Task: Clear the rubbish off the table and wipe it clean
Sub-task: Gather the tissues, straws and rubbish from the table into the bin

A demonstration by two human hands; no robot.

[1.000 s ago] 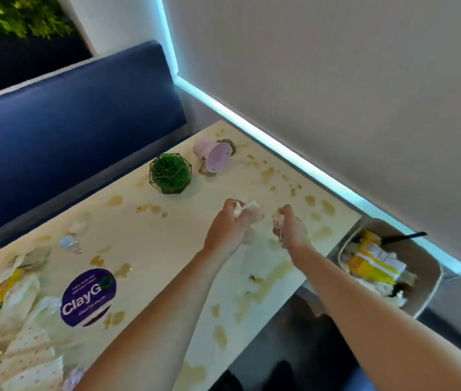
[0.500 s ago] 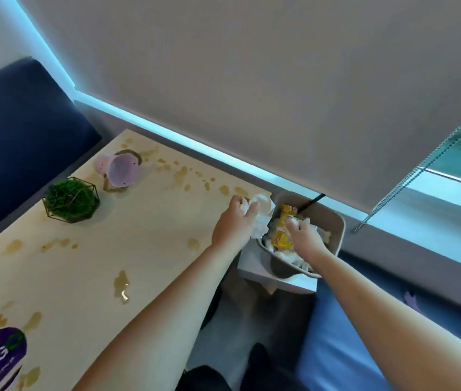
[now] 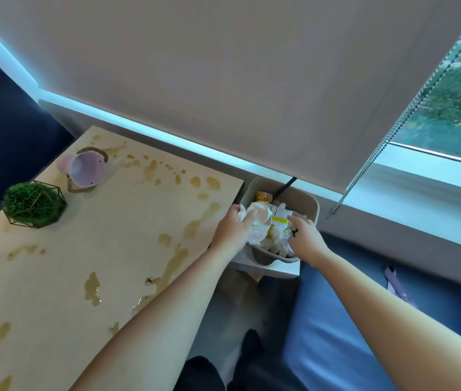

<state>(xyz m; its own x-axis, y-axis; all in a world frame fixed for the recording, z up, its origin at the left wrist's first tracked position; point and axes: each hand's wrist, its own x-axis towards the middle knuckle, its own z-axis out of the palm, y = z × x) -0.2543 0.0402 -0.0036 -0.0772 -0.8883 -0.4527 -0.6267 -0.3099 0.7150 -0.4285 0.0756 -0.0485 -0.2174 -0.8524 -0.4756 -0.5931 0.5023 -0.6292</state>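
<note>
Here the beige bin (image 3: pixel 312 206), standing on a low white ledge just off the right end of the table (image 3: pixel 105 249), is the centre of everything, which explains why both arms reach across to it. The left hand (image 3: pixel 233 228) hangs over the bin's near-left rim with its fingers curled round a wad of crumpled white tissue (image 3: pixel 254 218), held above the opening, apparently so that it will fall inside and not onto the seat. The right hand (image 3: pixel 304 238) is over the bin's near-right side with fingers bent down into the heap; whether it has hold of a scrap or is only pressing the rubbish down I cannot tell. Inside the bin lie a yellow wrapper (image 3: pixel 277 224) and more white paper, with a black straw (image 3: pixel 288 184) poking over the far rim. To the left of the bin the table is spotted with brown spills (image 3: pixel 173 263), and farther left from it sit a tipped pink cup (image 3: pixel 85 169) and a small green plant (image 3: pixel 33 203), so the wiping seems yet to begin. Compared with half a second ago the left hand has moved from the table's edge to above the bin, and the right hand has shifted from the wrapper toward the near-right rim.
</note>
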